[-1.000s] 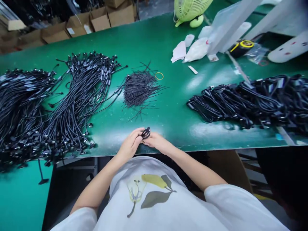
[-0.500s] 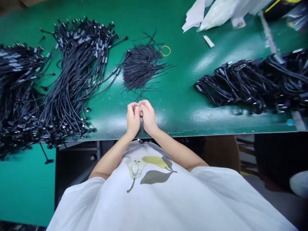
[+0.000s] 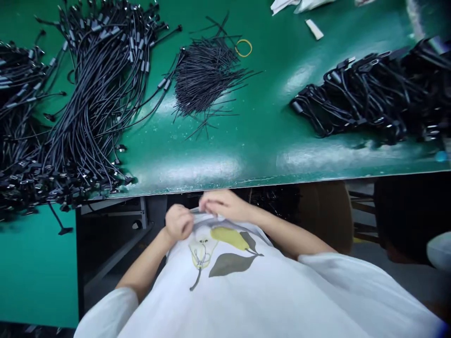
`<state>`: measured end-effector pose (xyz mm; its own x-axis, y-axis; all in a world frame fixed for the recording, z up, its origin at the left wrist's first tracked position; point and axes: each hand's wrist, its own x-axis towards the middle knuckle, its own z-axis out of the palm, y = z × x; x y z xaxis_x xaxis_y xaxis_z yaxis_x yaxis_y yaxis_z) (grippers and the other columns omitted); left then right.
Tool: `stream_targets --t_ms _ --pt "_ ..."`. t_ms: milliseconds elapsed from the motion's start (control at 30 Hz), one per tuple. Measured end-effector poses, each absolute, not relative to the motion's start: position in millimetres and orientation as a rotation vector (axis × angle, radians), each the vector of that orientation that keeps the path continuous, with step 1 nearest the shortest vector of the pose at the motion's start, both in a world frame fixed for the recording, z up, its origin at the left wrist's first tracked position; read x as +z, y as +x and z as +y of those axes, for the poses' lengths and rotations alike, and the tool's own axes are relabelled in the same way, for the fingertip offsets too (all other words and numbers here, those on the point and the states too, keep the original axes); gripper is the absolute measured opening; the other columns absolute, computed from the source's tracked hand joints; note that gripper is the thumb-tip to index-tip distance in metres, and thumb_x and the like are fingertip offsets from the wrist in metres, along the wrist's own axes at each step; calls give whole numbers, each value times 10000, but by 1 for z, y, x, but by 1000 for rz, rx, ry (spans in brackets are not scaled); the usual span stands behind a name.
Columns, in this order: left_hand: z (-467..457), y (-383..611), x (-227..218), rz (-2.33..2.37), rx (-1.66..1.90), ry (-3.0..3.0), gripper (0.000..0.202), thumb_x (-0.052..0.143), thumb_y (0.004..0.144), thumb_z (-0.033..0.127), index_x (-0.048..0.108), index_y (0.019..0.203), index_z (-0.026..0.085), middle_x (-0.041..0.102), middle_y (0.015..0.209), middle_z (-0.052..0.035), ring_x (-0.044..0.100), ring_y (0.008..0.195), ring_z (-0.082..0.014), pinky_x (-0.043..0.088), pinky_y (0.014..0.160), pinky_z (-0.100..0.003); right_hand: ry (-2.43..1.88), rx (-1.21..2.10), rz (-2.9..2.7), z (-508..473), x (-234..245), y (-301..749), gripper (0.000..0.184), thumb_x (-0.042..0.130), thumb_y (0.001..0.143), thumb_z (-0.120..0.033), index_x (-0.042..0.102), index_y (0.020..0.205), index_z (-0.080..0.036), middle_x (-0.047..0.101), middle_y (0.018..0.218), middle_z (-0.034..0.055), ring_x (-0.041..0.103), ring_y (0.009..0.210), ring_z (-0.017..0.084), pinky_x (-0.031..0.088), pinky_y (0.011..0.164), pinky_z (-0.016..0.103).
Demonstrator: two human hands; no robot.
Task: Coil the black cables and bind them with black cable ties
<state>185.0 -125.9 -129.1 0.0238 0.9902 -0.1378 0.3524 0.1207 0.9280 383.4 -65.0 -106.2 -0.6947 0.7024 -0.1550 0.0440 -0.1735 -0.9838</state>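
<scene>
My left hand (image 3: 179, 222) is closed like a fist, low in front of the white shirt (image 3: 239, 291), just below the table's front edge. To its right, my right hand (image 3: 225, 205) has curled fingers, slightly smeared by motion, close to the shirt's hem. What either hand holds, if anything, is hidden. Beyond them on the green table (image 3: 260, 136) lies a pile of short thin black ties (image 3: 207, 75). Left of that spreads a large heap of black cables (image 3: 95, 94) with grey sleeves and small plugs.
Bundled black cables (image 3: 373, 96) lie along the table's right side. A yellow rubber band (image 3: 243, 48) and a small white piece (image 3: 314, 29) rest near the back. Under the table at right stands a brown round-edged object (image 3: 326, 216).
My hands were together above the table's front edge. They have parted and drawn back toward the shirt, the left going left and the right going right. The view has shifted slightly.
</scene>
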Motion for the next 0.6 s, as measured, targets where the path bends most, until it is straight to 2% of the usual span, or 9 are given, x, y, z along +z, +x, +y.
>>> stream_targets --t_ms 67,133,233,333,400,467,533,600 --pt "-140 181 -151 1489 662 1481 129 636 835 286 679 920 199 683 936 -79 613 898 -231 428 944 -408 -1052 2036 -1741 -97 -132 395 205 472 858 -196 655 775 -153 585 644 -24 500 525 74 427 575 206" --pt "-130 184 -175 1491 472 1547 204 654 815 268 671 1004 192 676 1064 -114 591 1034 -277 377 1009 -447 -1200 2049 -1745 -113 -158 400 230 436 870 -201 654 834 -141 585 648 -15 493 516 83 418 552 208" --pt "-105 193 -199 1487 253 1589 132 678 795 244 663 901 168 688 923 -115 611 976 -284 404 964 -418 -1287 1964 -1754 -113 -180 402 257 396 886 -203 641 926 -139 608 736 8 513 578 99 422 581 221" --pt "-104 196 -189 1489 154 1610 102 646 829 271 633 792 176 653 742 -72 624 807 -245 449 834 -348 -1332 1833 -1791 -107 -178 409 230 422 876 -198 643 921 -150 641 894 51 574 815 145 442 772 272" --pt "-119 195 -168 1476 152 1623 152 613 860 327 620 798 189 627 697 -42 605 721 -212 450 764 -312 -1332 1798 -1806 -109 -168 416 219 448 886 -242 643 923 -150 647 939 65 576 880 169 436 821 302" --pt "-134 197 -143 1461 180 1627 219 527 911 385 612 832 199 586 643 -8 562 629 -174 446 700 -285 -1266 1849 -1811 -116 -157 420 238 484 895 -319 639 967 -153 650 918 58 580 831 168 451 783 305" --pt "-140 206 -122 1459 404 1496 287 427 954 417 608 925 197 521 597 18 501 560 -144 437 640 -264 -1116 1913 -1782 -123 -145 418 310 533 886 -382 606 1089 -159 646 977 61 590 835 165 469 772 303" --pt "-133 219 -105 1365 782 1217 338 410 961 446 583 1099 190 516 660 17 498 592 -130 444 639 -253 -981 1873 -1725 -124 -133 410 449 576 871 -413 516 1239 -163 608 1140 95 595 946 178 484 818 317"
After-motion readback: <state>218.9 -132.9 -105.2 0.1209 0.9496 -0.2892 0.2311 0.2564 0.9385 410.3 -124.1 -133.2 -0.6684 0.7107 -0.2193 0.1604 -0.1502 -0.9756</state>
